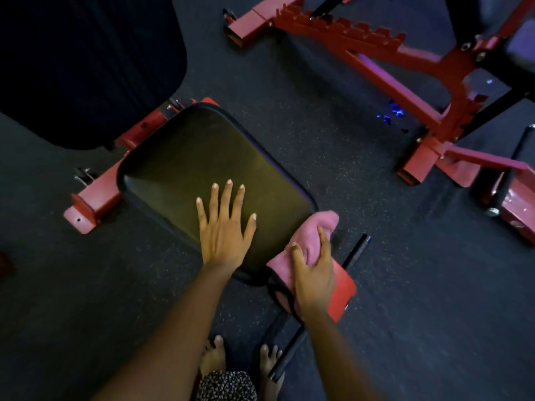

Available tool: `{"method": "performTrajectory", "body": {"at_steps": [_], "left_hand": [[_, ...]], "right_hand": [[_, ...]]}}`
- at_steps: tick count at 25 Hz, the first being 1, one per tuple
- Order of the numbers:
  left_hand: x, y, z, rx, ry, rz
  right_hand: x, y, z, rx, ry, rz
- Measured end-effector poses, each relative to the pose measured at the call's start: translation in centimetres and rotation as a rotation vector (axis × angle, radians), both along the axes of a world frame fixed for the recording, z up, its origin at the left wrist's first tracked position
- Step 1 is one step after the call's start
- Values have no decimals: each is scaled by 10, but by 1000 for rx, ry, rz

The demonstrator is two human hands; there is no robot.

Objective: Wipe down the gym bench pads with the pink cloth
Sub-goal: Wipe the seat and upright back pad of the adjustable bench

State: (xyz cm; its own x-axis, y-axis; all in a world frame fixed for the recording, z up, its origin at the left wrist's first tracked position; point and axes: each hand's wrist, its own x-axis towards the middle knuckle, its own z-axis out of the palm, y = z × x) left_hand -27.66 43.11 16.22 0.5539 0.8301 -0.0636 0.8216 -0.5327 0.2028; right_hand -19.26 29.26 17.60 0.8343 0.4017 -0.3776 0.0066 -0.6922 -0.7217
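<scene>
Evidently the near right edge of the dark padded vinyl seat pad (214, 169) of the bench is being wiped: the bunched pink cloth (307, 241) is clamped in the right hand (314, 273), while the left hand (224, 227) is spread flat, fingers apart, on the pad. Next, a sweep toward the far left seems called for.

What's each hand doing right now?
Left hand: open, flat on the seat pad, holding nothing.
Right hand: closed on the pink cloth.
</scene>
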Motion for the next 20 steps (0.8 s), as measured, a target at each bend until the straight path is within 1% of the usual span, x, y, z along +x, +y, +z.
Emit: {"method": "performTrajectory", "body": {"at_steps": [3, 5, 7, 9, 10, 11, 12, 13, 14, 15, 16, 17, 18, 19, 20], "left_hand": [[-24, -18, -7, 21, 15, -42], [-27, -17, -11, 20, 6, -53], [-27, -15, -13, 1, 3, -66], [-29, -14, -11, -43, -14, -81], [-32, -14, -10, -70, -58, -84], [-35, -17, -7, -114, -149, -65], [-41, -25, -3, -187, -281, -5], [-47, -38, 5, -262, -440, 107], [-54, -55, 11, -329, -611, 275], [-59, -71, 18, -400, -782, 496], [-61, -82, 21, -530, -946, 739], [-60, -86, 23, -743, -1121, 945], [-57, -82, 21, -988, -1302, 1074], [-56, -75, 17, -1191, -1467, 1147], [-57, -67, 14, -1320, -1604, 1198]], "right_hand": [[-58, -13, -4, 63, 70, -133], [-71, -14, -8, 79, 42, -165], [-73, -18, -10, 68, 15, -123], [-80, -27, -8, 44, 4, -35], [-84, -34, -7, 30, -21, 14], [-85, -41, -3, 18, -64, 76], [-84, -48, 1, 1, -128, 153], [-78, -53, 6, -14, -224, 251], [-69, -56, 11, -16, -356, 371], [-57, -55, 17, -8, -504, 509], [-45, -50, 21, 1, -654, 671], [-32, -42, 22, -4, -787, 861], [-20, -31, 22, -22, -900, 1064], [-11, -19, 19, -43, -996, 1256], [-5, -8, 17, -71, -1078, 1409]]}}
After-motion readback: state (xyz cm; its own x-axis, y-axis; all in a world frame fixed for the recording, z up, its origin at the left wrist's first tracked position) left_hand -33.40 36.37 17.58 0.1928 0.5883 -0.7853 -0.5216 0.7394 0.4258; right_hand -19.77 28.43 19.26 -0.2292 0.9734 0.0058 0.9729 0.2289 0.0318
